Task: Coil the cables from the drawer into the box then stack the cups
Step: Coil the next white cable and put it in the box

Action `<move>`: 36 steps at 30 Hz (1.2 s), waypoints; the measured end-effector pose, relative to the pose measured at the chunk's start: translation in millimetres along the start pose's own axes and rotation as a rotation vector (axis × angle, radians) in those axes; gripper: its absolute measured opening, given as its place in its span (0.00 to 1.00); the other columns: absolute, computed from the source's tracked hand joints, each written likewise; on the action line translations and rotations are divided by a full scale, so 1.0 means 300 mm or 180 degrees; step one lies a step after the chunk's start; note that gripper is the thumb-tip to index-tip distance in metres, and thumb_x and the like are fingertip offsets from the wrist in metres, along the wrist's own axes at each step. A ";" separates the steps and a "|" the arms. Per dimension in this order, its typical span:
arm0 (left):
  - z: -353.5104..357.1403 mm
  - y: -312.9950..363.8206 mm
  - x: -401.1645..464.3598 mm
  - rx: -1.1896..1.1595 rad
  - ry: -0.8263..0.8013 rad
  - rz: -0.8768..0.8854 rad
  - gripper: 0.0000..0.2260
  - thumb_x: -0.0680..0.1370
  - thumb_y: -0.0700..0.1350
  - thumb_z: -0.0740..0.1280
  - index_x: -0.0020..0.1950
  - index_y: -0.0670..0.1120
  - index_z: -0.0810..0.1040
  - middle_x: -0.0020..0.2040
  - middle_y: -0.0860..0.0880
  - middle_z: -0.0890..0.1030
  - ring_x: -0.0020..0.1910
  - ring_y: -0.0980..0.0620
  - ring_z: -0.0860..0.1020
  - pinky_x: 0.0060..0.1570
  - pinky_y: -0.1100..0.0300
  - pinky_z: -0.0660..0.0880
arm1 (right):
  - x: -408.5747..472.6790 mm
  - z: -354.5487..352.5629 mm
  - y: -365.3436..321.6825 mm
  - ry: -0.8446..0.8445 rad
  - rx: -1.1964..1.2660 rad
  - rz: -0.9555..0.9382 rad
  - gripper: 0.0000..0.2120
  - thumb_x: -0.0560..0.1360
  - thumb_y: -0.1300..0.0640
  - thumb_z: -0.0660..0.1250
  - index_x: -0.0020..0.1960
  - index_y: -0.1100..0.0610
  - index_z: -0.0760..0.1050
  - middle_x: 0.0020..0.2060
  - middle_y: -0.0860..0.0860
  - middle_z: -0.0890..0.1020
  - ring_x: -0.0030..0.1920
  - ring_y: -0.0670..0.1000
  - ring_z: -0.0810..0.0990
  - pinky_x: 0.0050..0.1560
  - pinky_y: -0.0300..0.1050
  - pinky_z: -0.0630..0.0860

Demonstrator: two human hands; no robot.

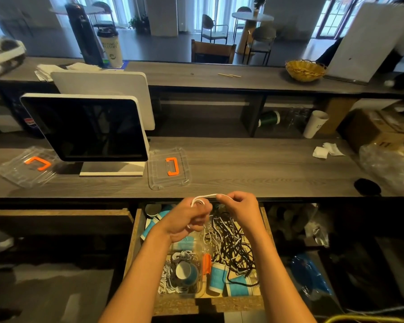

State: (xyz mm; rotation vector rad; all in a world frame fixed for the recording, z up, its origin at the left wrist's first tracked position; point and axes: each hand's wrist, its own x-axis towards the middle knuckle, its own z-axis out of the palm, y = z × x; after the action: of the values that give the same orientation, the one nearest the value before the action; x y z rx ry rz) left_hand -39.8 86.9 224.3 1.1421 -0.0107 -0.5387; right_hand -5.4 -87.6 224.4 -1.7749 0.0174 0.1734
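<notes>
Both my hands hover over the open wooden drawer (135, 231). My left hand (187, 220) grips several loops of a white cable (208, 196). My right hand (239, 207) pinches the free stretch of that cable, held taut between the hands. Below, a tangle of black and white cables (231, 243) fills the drawer's right side. A clear plastic box (201, 248) in the drawer holds coiled cables (170, 273) and a blue paper cup (187, 272). More blue cups (216, 277) lie loose in the drawer.
On the grey counter stand a dark monitor (86, 129) and two clear lids with orange handles (170, 169) (27, 165). A white cup (314, 123) stands on the shelf behind, crumpled paper (327, 150) lies to the right. A wicker basket (304, 69) sits on the upper ledge.
</notes>
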 end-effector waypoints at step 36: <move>0.022 0.004 0.015 0.0264 -0.0492 -0.0314 0.26 0.71 0.68 0.69 0.38 0.43 0.76 0.27 0.52 0.67 0.24 0.59 0.61 0.23 0.69 0.55 | -0.005 0.018 -0.021 -0.0114 -0.0034 -0.0034 0.07 0.70 0.53 0.77 0.39 0.57 0.84 0.35 0.53 0.85 0.37 0.49 0.81 0.41 0.49 0.79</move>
State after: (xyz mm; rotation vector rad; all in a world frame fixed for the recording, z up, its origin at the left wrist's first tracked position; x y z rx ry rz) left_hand -37.2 79.6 227.0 1.1839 -0.1114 -0.7189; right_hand -6.7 -81.1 229.6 -1.7818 -0.0187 0.1978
